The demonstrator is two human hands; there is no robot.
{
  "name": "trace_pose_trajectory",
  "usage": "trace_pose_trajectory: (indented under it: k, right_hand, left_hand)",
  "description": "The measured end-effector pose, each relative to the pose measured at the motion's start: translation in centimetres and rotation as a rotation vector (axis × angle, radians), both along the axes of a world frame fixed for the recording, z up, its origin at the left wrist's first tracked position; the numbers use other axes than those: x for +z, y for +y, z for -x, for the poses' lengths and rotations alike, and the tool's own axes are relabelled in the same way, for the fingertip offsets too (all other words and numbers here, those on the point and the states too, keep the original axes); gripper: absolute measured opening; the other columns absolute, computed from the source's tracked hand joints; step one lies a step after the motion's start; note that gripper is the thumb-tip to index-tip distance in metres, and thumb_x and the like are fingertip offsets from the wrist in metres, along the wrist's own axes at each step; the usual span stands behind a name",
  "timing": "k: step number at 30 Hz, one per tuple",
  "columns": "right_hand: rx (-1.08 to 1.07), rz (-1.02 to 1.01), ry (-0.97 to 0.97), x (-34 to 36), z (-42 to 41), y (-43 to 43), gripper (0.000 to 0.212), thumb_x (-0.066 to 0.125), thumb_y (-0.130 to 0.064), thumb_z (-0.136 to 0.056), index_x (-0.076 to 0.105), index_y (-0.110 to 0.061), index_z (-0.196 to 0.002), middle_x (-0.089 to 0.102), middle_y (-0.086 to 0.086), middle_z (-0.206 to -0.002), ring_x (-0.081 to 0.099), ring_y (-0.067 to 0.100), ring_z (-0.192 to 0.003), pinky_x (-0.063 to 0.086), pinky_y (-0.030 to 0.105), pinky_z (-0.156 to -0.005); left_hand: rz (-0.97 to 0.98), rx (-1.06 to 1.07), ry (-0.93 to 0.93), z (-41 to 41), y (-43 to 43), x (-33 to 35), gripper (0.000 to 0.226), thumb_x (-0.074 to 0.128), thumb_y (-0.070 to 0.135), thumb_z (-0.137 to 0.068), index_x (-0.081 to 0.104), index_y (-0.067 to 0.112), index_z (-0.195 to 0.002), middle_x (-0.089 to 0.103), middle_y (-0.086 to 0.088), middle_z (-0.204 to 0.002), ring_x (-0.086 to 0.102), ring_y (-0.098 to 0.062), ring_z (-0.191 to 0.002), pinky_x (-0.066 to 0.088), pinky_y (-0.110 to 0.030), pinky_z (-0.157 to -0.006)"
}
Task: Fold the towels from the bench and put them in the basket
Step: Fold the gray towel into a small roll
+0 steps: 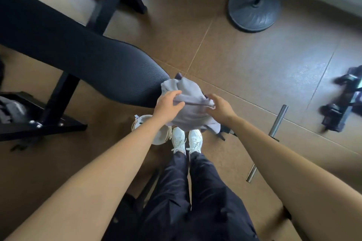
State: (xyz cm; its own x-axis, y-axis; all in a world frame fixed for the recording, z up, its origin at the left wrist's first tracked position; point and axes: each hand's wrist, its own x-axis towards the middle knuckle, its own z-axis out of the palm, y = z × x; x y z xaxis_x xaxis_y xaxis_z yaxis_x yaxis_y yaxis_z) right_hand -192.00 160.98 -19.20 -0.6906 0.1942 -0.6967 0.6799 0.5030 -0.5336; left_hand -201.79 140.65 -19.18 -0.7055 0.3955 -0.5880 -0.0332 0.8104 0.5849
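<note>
**A:** Where's the work right now?

**B:** A pale lilac towel (pixel 188 101) is held up in the air in front of the person, just off the rounded end of the black padded table (pixel 78 55) and above their white shoes (pixel 187 140). The left hand (pixel 168 104) lies over the top left of the cloth, fingers curled into a bunch of it. The right hand (pixel 220 106) pinches the cloth at the right end of a ridge that runs between the two hands.

**A:** So the fold is under way?

**B:** I'd judge so. It is rumpled rather than flat, so the useful thing is to draw the hands apart until that ridge goes taut, find the true corners, and let the rest hang straight before bringing edge to edge.

**A:** And the basket?

**B:** A whitish round thing with a rope-like rim (pixel 148 131) sits on the floor beside the left shoe, mostly behind the left forearm; it may be the basket, but I can't tell for sure. If so, it is close below, so finish the fold square, then lower it in flat rather than dropping it.

**A:** Any hazard?

**B:** The hem hangs near the shoes; keep it lifted so it doesn't drag on the floor (pixel 244 60).
</note>
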Motion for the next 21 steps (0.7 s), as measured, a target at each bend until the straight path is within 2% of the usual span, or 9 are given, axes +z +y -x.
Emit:
trace_pose_trajectory:
  k: [3,5,6,9,11,15,18,20,21]
  right_hand:
    - [0.078,-0.027,-0.035,-1.8,0.6,0.1,0.046,0.066,-0.016,-0.091,0.060,-0.015,-0.136,0.061,0.016,-0.129,0.057,0.039,-0.118,0.046,0.041,-0.099]
    - [0.071,-0.097,0.003,-2.1,0.7,0.4,0.020,0.069,-0.018,-0.086,0.068,-0.018,-0.107,0.064,0.011,-0.105,0.061,0.036,-0.099,0.048,0.038,-0.081]
    - [0.064,-0.133,0.017,-2.1,0.7,0.8,0.009,0.069,-0.018,-0.085,0.064,-0.020,-0.092,0.063,0.007,-0.093,0.059,0.033,-0.090,0.045,0.036,-0.073]
    - [0.065,-0.251,0.079,-1.0,0.1,1.5,0.014,0.068,-0.015,-0.078,0.056,-0.018,-0.072,0.061,0.002,-0.073,0.053,0.032,-0.078,0.042,0.038,-0.068]
    - [0.115,-0.271,0.170,-0.1,-0.5,1.6,0.017,0.068,-0.011,-0.072,0.054,-0.019,-0.067,0.059,0.000,-0.069,0.049,0.030,-0.076,0.042,0.040,-0.066]
    - [0.163,-0.185,0.197,0.9,-1.2,1.3,0.012,0.074,-0.014,-0.074,0.062,-0.010,-0.073,0.064,0.006,-0.082,0.052,0.028,-0.080,0.045,0.040,-0.068]
    - [0.143,-0.121,0.122,0.4,-0.9,1.5,0.020,0.072,-0.010,-0.073,0.053,-0.009,-0.069,0.060,0.006,-0.075,0.050,0.027,-0.073,0.035,0.034,-0.059]
    - [0.108,-0.083,0.045,0.1,-0.5,1.8,0.028,0.072,-0.012,-0.071,0.045,-0.015,-0.065,0.050,0.001,-0.065,0.044,0.024,-0.064,0.030,0.034,-0.054]
    - [0.089,-0.065,0.029,0.0,-0.3,2.0,0.032,0.072,-0.012,-0.069,0.041,-0.017,-0.062,0.046,0.000,-0.061,0.040,0.022,-0.061,0.028,0.034,-0.053]
  left_hand:
    - [0.117,-0.248,0.057,0.7,0.8,-2.3,0.063,0.070,0.041,-0.091,0.048,0.024,-0.147,0.052,-0.002,-0.148,0.045,-0.027,-0.136,0.040,-0.043,-0.111]
    - [0.190,-0.324,0.160,1.4,0.9,-2.8,0.058,0.072,0.049,-0.087,0.057,0.026,-0.137,0.061,-0.001,-0.133,0.050,-0.028,-0.126,0.041,-0.042,-0.103]
    - [0.203,-0.344,0.209,1.8,0.8,-2.7,0.049,0.073,0.050,-0.085,0.063,0.027,-0.127,0.065,0.001,-0.122,0.052,-0.027,-0.119,0.041,-0.041,-0.098]
    - [0.181,-0.381,0.300,2.8,-0.4,-1.8,0.024,0.075,0.043,-0.083,0.071,0.024,-0.097,0.067,0.005,-0.095,0.054,-0.026,-0.103,0.039,-0.036,-0.087]
    - [0.166,-0.382,0.255,2.9,-0.9,-0.9,0.024,0.078,0.041,-0.079,0.070,0.023,-0.092,0.065,0.007,-0.092,0.056,-0.024,-0.099,0.042,-0.035,-0.082]
    - [0.125,-0.247,-0.059,2.8,0.2,0.0,0.048,0.068,0.057,-0.081,0.059,0.037,-0.124,0.066,0.017,-0.104,0.064,-0.015,-0.098,0.053,-0.038,-0.086]
    - [0.153,-0.288,0.029,3.9,3.2,-0.7,0.054,0.059,0.050,-0.091,0.046,0.042,-0.143,0.054,0.011,-0.133,0.061,-0.022,-0.113,0.050,-0.042,-0.096]
    - [0.231,-0.419,0.038,5.0,5.1,-1.1,0.053,0.061,0.042,-0.096,0.049,0.034,-0.146,0.040,0.004,-0.149,0.053,-0.023,-0.123,0.043,-0.039,-0.099]
    - [0.268,-0.487,0.028,5.6,5.7,-1.3,0.047,0.062,0.042,-0.096,0.055,0.031,-0.141,0.040,0.003,-0.149,0.051,-0.024,-0.124,0.042,-0.039,-0.097]
